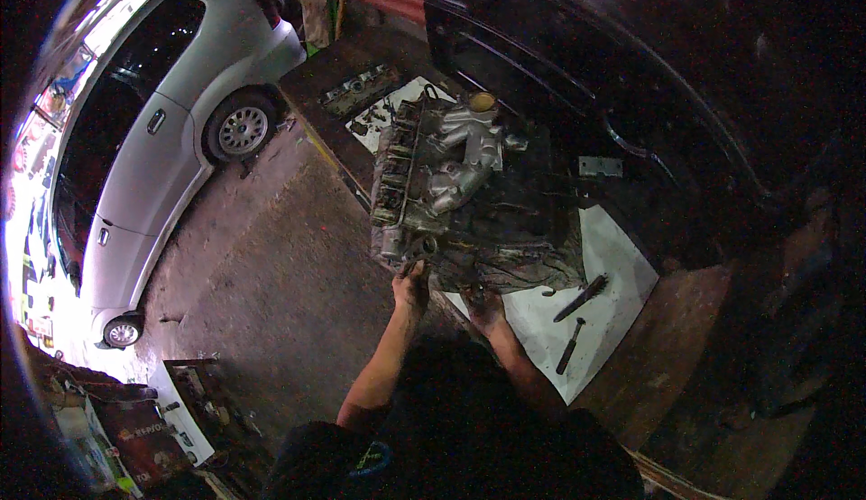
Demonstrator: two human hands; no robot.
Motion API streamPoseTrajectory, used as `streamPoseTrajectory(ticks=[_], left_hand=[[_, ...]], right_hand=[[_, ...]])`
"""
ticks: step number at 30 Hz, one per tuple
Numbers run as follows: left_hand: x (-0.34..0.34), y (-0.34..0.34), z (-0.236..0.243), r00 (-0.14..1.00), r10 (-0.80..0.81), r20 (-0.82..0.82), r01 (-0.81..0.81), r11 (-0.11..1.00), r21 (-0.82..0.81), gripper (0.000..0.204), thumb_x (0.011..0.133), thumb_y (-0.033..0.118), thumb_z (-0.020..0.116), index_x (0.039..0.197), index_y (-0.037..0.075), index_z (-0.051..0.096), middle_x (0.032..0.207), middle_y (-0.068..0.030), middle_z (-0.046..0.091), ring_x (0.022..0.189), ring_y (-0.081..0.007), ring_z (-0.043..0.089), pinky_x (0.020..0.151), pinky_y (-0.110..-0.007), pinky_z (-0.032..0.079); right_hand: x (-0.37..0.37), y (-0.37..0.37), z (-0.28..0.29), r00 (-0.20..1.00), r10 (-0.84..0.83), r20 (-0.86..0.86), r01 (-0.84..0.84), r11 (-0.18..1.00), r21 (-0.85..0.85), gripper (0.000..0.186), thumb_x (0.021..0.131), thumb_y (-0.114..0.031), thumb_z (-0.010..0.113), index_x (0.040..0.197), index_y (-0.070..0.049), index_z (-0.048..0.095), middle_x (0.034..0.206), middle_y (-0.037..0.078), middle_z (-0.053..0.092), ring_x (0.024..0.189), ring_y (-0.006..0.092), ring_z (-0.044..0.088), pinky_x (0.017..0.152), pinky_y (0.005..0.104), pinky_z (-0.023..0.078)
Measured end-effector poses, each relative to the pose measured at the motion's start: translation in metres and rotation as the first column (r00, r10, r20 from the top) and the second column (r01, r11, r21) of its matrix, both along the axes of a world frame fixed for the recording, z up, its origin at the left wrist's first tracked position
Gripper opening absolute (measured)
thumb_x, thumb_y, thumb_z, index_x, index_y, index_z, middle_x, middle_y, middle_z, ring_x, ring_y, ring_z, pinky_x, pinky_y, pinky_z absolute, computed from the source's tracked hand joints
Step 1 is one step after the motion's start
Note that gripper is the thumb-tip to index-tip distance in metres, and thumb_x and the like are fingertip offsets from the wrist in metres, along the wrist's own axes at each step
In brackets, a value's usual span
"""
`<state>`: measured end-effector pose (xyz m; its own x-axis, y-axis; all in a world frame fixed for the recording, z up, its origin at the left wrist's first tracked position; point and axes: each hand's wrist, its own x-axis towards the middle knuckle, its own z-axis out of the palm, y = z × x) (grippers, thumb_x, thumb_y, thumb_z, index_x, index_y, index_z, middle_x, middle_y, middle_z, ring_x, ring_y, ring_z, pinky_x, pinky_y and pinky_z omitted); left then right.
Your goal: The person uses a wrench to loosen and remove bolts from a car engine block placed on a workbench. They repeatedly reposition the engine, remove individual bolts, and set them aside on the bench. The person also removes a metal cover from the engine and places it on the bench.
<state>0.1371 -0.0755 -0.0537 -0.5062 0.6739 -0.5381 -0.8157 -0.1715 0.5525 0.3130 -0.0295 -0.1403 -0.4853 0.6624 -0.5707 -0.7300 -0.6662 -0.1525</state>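
Note:
A greasy engine cylinder head (394, 171) lies on a dark cloth on the workbench, with a silver intake manifold (465, 153) along its right side. My left hand (411, 289) is at the near end of the cylinder head, just below a round opening (428, 245). Its fingers are closed, and what they grip is too dark to name. To the right, my right hand (484, 307) is at the near edge of the crumpled cloth (532, 275). Its fingers look curled around something small that I cannot make out.
A black brush (582, 297) and a dark-handled tool (569, 347) lie on a white sheet (622, 266) at the right. Farther back, a long metal part (359, 88) sits near small parts on white paper (365, 139). A silver car (171, 103) stands left; a dark vehicle panel (577, 67) borders the bench.

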Motion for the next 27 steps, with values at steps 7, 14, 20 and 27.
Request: streamPoseTrajectory(ticks=[7,14,20,27], left_hand=[[-0.001,0.000,-0.018,0.997,0.036,-0.065,-0.030,0.996,0.085,0.026,0.077,-0.006,0.058,0.102,-0.004,0.053,0.099,-0.0114,0.057,0.092,-0.0224,0.055,0.084,-0.030,0.044],[-0.004,0.000,-0.012,0.968,-0.034,-0.247,0.028,0.999,-0.028,0.017,0.076,0.004,0.064,0.092,-0.001,0.058,0.084,-0.0062,0.061,0.070,-0.0167,0.058,0.063,-0.029,0.048],[0.000,0.005,-0.018,0.975,0.054,-0.214,-0.050,0.998,0.028,0.022,0.074,0.002,0.065,0.094,-0.001,0.057,0.084,-0.0073,0.061,0.070,-0.0188,0.059,0.062,-0.030,0.049],[-0.002,0.008,-0.016,0.985,0.063,-0.158,-0.065,0.998,-0.010,0.028,0.072,-0.007,0.059,0.099,-0.005,0.053,0.093,-0.0107,0.059,0.080,-0.0216,0.057,0.072,-0.032,0.047]], right_hand=[[-0.017,0.002,-0.002,0.985,0.098,-0.144,-0.107,0.993,-0.057,0.032,0.087,-0.024,0.044,0.111,-0.004,0.049,0.105,0.014,0.055,0.092,0.0277,0.055,0.083,0.0400,0.047],[-0.024,0.004,-0.005,0.949,0.218,-0.228,-0.235,0.971,-0.047,0.035,0.088,-0.025,0.042,0.115,-0.004,0.047,0.107,0.015,0.054,0.093,0.0299,0.055,0.082,0.0403,0.049],[-0.033,0.002,-0.026,0.944,0.226,-0.241,-0.242,0.969,-0.038,0.038,0.080,-0.020,0.048,0.115,-0.003,0.047,0.110,0.015,0.053,0.093,0.0309,0.054,0.085,0.0427,0.048],[-0.029,-0.001,-0.075,0.940,0.298,-0.164,-0.305,0.952,-0.017,0.045,0.069,-0.014,0.056,0.111,-0.003,0.049,0.102,0.016,0.055,0.092,0.0336,0.055,0.085,0.0446,0.048]])
